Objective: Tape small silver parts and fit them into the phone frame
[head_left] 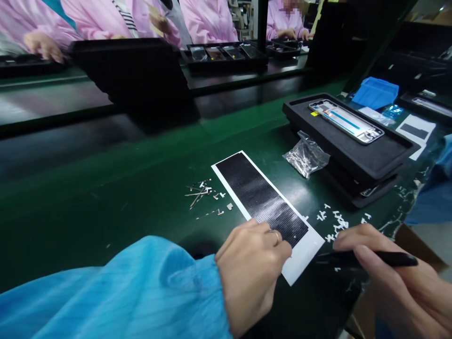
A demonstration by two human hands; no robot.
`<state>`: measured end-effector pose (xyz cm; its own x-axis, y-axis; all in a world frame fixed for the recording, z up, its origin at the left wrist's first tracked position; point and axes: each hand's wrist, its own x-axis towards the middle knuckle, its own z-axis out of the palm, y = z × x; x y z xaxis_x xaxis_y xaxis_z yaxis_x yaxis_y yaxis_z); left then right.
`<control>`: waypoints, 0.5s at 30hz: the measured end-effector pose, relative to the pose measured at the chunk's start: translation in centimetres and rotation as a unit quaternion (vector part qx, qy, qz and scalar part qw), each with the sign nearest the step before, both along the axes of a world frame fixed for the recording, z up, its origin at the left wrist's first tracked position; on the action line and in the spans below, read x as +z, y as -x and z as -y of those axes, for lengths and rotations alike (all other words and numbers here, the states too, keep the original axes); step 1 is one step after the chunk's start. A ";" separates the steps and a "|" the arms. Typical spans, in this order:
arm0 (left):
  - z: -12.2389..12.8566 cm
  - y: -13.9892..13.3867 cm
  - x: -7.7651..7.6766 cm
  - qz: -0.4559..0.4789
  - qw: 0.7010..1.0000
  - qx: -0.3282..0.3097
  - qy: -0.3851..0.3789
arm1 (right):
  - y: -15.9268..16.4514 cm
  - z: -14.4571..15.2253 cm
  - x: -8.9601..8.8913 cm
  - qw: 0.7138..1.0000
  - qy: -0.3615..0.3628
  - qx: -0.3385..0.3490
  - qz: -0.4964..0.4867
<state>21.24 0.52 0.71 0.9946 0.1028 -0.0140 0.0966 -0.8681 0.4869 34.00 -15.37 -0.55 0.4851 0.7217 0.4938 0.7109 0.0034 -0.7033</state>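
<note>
A white backing sheet (pixel 303 254) with a long black strip of fine crosswise lines (pixel 259 190) lies aslant on the green table. My left hand (pixel 252 263), with a ring on one finger, rests over the sheet's near left edge. Its fingers are curled; their tips are hidden, so I cannot tell what they grip. Held in my right hand (pixel 391 270) are slim black tweezers (pixel 397 258), pointing left toward the sheet's near end. Small white T-shaped scraps (pixel 339 221) lie just beyond that hand. Thin metal pieces (pixel 199 193) are scattered left of the sheet.
A clear bag of small parts (pixel 305 155) lies beside stacked black trays (pixel 353 155), with a phone frame (pixel 348 121) on top. A blue bin (pixel 376 92) stands behind. Across the table, people in pink work near a black panel (pixel 130 70) and phone trays (pixel 226 59).
</note>
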 end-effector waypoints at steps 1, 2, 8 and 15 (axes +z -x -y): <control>0.2 0.3 -0.4 0.017 1.000 -0.021 -0.001 | 0.0 0.1 -0.1 1.000 0.004 -0.003 0.000; 0.4 0.6 -0.9 0.031 0.999 -0.037 0.001 | 0.0 0.2 -0.2 1.000 0.019 0.011 0.004; 1.2 2.6 -3.2 0.050 0.996 -0.069 -0.004 | -0.3 -0.2 -1.0 0.996 0.085 0.034 -0.013; 2.4 1.9 -5.5 0.049 0.997 -0.053 -0.042 | 1.0 -1.0 -2.2 0.972 0.072 -0.094 -0.200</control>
<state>19.30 -1.93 -4.82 0.9962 -0.0068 0.0870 -0.0424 -0.9091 0.4144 33.00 -14.41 -2.76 0.7477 0.6496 0.1375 0.3579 -0.2199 -0.9075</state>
